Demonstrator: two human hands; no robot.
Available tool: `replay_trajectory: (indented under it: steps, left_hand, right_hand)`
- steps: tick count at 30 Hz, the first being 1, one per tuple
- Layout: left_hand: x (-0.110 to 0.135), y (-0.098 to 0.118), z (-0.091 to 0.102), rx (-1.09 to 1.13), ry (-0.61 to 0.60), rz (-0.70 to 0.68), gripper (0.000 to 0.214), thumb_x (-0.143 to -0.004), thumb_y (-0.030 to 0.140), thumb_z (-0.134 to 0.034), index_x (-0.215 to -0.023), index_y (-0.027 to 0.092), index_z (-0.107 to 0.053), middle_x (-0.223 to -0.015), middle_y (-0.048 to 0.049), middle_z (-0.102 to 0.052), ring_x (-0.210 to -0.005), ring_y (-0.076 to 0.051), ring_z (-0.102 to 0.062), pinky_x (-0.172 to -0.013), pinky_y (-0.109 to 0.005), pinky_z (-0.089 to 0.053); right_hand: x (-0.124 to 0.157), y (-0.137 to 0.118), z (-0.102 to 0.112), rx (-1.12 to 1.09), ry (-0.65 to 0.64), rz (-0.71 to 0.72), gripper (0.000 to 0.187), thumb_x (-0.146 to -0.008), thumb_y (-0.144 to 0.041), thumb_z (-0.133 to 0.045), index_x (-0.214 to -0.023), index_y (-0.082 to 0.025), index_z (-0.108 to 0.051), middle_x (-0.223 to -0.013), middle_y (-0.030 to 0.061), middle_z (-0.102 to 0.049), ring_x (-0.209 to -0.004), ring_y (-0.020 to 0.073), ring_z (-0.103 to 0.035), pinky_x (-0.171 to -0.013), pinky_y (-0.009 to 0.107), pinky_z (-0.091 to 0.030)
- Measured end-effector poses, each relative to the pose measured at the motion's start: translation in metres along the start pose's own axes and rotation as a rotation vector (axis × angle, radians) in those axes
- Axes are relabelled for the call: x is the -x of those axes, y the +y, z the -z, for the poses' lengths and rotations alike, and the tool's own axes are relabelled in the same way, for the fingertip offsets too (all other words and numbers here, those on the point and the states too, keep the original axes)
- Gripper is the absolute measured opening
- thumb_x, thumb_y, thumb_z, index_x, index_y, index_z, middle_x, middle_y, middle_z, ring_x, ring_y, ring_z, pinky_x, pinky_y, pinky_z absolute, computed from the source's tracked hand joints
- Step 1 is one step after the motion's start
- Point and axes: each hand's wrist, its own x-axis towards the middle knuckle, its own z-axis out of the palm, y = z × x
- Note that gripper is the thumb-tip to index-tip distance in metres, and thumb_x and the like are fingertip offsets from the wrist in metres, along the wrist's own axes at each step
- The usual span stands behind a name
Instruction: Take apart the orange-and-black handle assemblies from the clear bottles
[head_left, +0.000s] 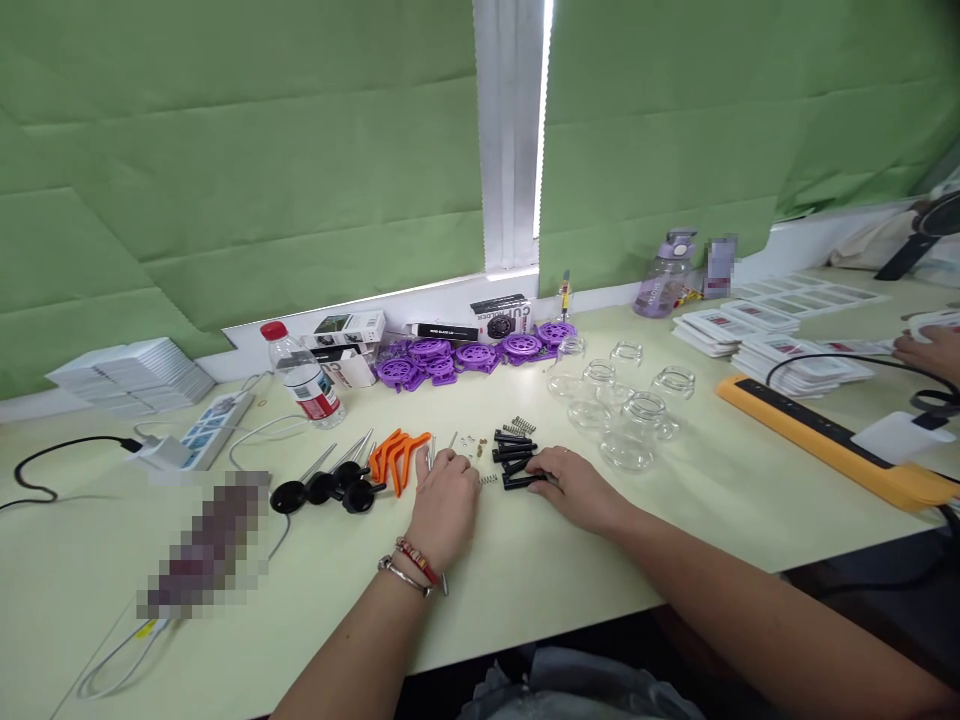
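My left hand (444,508) rests on the table with its fingers curled down over thin metal rods (445,584), whose ends show above the fingers and below the wrist. A small spring (488,480) lies beside its fingertips. My right hand (574,487) has thumb and fingers closed at the end of a black plastic tube-like part (519,483), the nearest in a row of several. Behind that row are more springs (523,425). Tiny brass-coloured pieces (481,448) lie between the hands. Left of my left hand are orange Y-shaped pieces (397,458) and black round pieces with metal rods (322,487).
Clear glass jars (630,440) stand to the right, purple wheel-shaped parts (476,355) at the back. A water bottle (304,380) and power strip (214,432) are left. An orange-and-black bar (825,440) and card stacks (795,362) lie right, near another person's hand (930,350).
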Motion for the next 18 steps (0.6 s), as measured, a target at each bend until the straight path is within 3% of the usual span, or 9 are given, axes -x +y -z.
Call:
replay_trajectory:
  steps: [5, 8, 12, 18]
  left_hand:
    - [-0.002, 0.000, 0.002, -0.030, 0.008, -0.016, 0.021, -0.086, 0.010, -0.045, -0.071, 0.019, -0.058, -0.077, -0.0026, -0.060, -0.089, -0.021, -0.051, -0.103, -0.055, -0.021]
    - [-0.005, 0.001, 0.003, -0.037, 0.007, -0.042, 0.022, -0.087, 0.011, -0.044, -0.071, 0.019, -0.057, -0.073, -0.0019, -0.060, -0.086, -0.020, -0.051, -0.103, -0.055, -0.020]
    - [-0.014, 0.002, 0.005, -0.038, 0.007, -0.053, 0.022, -0.086, 0.010, -0.044, -0.072, 0.020, -0.057, -0.070, -0.0016, -0.060, -0.085, -0.020, -0.052, -0.104, -0.054, -0.019]
    - [-0.034, 0.002, 0.006, 0.017, -0.024, -0.036, 0.024, -0.084, 0.006, -0.042, -0.073, 0.020, -0.058, -0.069, -0.0019, -0.061, -0.085, -0.020, -0.054, -0.103, -0.054, -0.020]
  right_hand:
    - [0.000, -0.003, -0.001, 0.033, 0.087, 0.019, 0.010, -0.084, -0.024, -0.056, -0.089, -0.019, -0.063, -0.094, 0.0073, -0.063, -0.092, 0.0221, -0.055, -0.080, 0.037, -0.045]
    - [-0.001, -0.010, 0.001, 0.008, 0.114, 0.079, 0.015, -0.085, -0.024, -0.056, -0.096, -0.020, -0.063, -0.103, 0.0084, -0.062, -0.097, 0.0224, -0.054, -0.084, 0.038, -0.044]
    - [-0.014, -0.026, 0.006, -0.030, 0.054, 0.151, 0.027, -0.082, -0.022, -0.059, -0.109, -0.022, -0.062, -0.112, 0.0084, -0.062, -0.104, 0.0233, -0.054, -0.088, 0.037, -0.043]
    - [-0.056, -0.039, 0.015, -0.044, -0.132, 0.181, 0.017, -0.077, -0.011, -0.055, -0.081, -0.021, -0.068, -0.071, -0.0003, -0.066, -0.067, 0.0148, -0.058, -0.064, 0.026, -0.043]
